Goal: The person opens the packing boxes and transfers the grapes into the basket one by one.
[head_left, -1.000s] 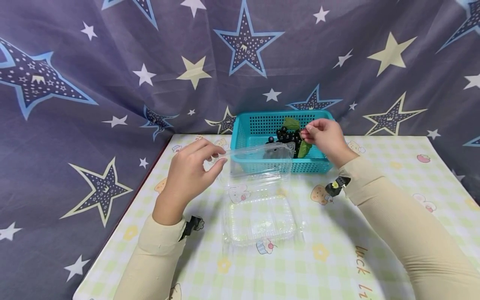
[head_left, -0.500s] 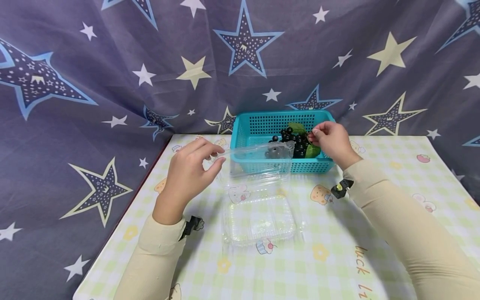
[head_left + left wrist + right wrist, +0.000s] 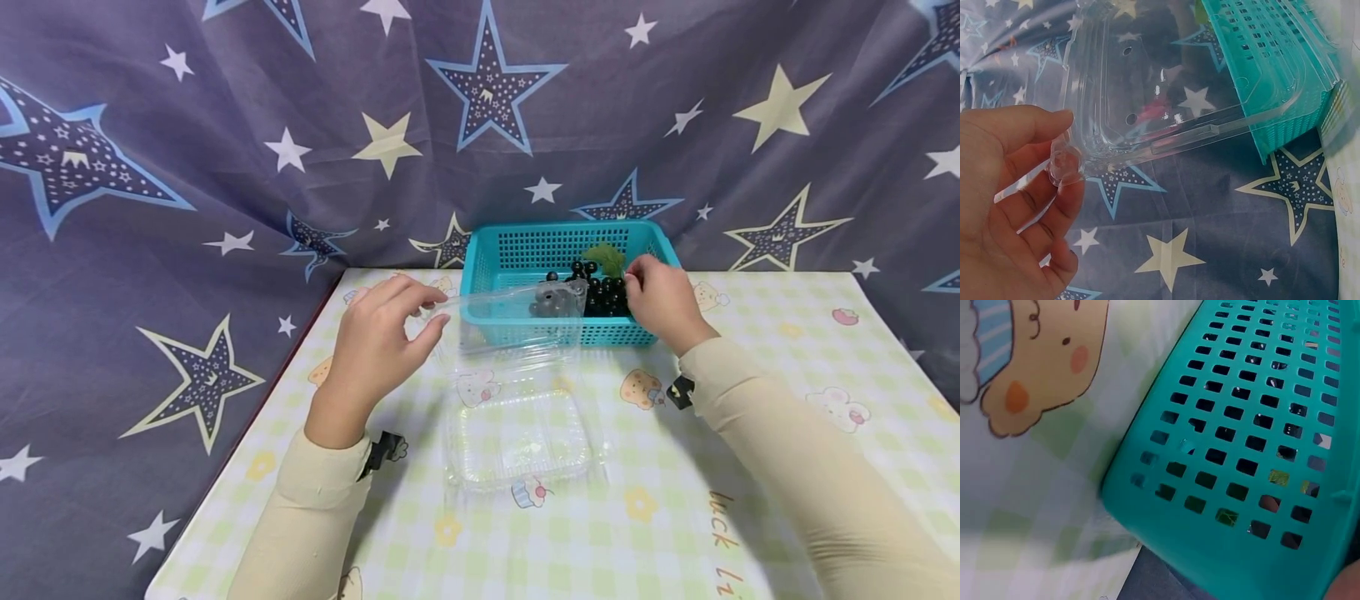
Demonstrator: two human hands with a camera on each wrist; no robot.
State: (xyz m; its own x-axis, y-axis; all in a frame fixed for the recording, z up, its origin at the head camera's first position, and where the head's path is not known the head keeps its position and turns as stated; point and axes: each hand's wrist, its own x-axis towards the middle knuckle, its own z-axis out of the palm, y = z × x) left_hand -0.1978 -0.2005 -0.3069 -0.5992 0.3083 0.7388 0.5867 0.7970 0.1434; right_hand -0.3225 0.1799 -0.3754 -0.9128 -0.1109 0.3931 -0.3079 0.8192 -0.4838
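My left hand pinches the corner of the raised lid of a clear plastic clamshell box; the left wrist view shows thumb and fingers on the lid's corner tab. The box's base lies on the table. Behind it stands a teal basket with a bunch of dark grapes and a green leaf inside. At the basket's right end my right hand reaches in and grips the bunch by its stem end; its fingertips are mostly hidden. The lid overlaps some grapes.
A checked tablecloth with printed cartoons covers the table. A star-patterned cloth hangs right behind the basket. In the right wrist view, the basket's perforated wall fills much of the picture.
My right hand has moved right and lower into the basket, and the grapes and leaf have shifted right with it. The lower leaf is now hidden. My left hand and the lid stay put.
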